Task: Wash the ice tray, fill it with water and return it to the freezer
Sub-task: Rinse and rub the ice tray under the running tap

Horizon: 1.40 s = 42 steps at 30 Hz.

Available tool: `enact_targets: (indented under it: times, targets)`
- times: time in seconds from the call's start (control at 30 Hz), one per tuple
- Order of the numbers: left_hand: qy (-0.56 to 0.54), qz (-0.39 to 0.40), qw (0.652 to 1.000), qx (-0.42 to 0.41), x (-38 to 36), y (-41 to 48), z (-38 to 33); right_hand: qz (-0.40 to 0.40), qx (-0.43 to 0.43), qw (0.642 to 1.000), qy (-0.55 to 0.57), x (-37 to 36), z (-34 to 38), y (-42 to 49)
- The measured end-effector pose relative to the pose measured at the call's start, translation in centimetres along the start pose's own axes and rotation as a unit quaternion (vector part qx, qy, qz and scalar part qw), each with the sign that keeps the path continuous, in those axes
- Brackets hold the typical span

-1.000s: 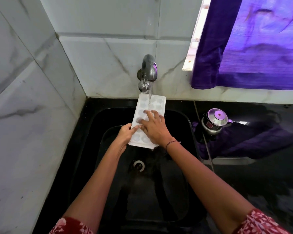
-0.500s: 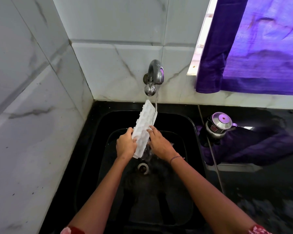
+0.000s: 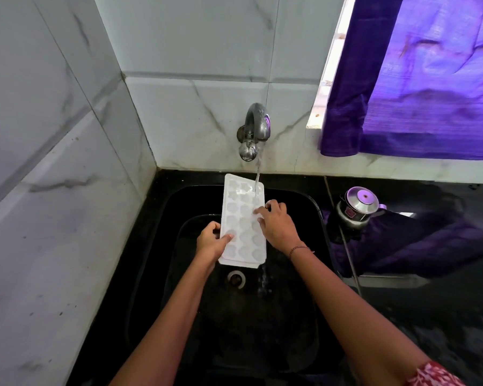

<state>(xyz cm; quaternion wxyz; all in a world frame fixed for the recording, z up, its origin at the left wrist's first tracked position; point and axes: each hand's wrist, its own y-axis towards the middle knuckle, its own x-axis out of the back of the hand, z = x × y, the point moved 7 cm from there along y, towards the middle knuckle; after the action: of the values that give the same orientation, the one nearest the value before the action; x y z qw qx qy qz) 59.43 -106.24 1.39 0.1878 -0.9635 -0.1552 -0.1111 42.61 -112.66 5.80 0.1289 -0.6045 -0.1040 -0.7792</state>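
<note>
A white ice tray (image 3: 241, 218) with several round cups facing up is held over the black sink (image 3: 313, 207), its far end under the tap (image 3: 255, 129). A thin stream of water (image 3: 257, 174) lands on the tray's far right corner and runs off its near right corner. My left hand (image 3: 211, 242) grips the tray's near left edge, thumb on top. My right hand (image 3: 276, 225) holds the right edge, its curled fingertips on the cups.
A drain (image 3: 236, 277) sits in the sink bottom below the tray. On the black counter to the right, a steel pot with a lid (image 3: 357, 206) stands on a purple cloth (image 3: 418, 246). A purple curtain (image 3: 430, 79) hangs over it. Marble tile walls close the left and back.
The tray, tipped up on its edge half a second ago, lies flat again with its cups up. Both hands shifted with it, staying at its sides.
</note>
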Motion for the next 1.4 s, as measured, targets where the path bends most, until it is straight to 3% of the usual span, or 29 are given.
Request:
enact_targets:
  times: [0.17, 0.6, 0.87, 1.4]
  targets:
    - [-0.079, 0.020, 0.996, 0.019, -0.1, -0.2, 0.3, 0.037, 0.010, 0.999, -0.013, 0.0, -0.3, -0.1]
    - [-0.136, 0.053, 0.989, 0.033, 0.0, -0.5, 0.1, -0.005, 0.016, 0.999, -0.047, 1.1, 0.3, -0.2]
    - [-0.152, 0.055, 0.986, 0.036, -0.5, 0.0, -1.1, -0.016, 0.019, 1.000, -0.001, 2.4, -0.1, 0.8]
    - [-0.183, 0.086, 0.978, 0.039, -1.7, 0.0, -2.3, -0.015, 0.059, 0.996, -0.069, 2.7, 0.4, 1.2]
